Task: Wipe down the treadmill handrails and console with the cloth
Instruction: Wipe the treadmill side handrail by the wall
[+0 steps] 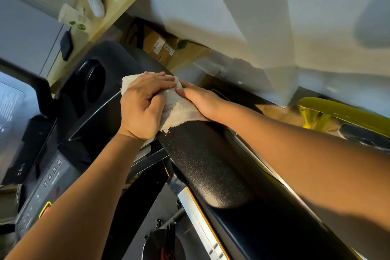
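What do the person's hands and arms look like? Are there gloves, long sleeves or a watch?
No gloves: the left hand and the right hand are both bare, and no rings show. The left forearm and the right forearm are bare to the picture's edge, so no sleeves are in view. Neither wrist has a watch or band. The nails that show look short.

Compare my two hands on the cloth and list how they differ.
The left hand sits at the far end of the cloth, fingers showing across its top; the right hand sits at the near end, fingers hidden behind the handrail, only its thumb showing. The left arm comes from below, the right from the side. Both touch the cloth.
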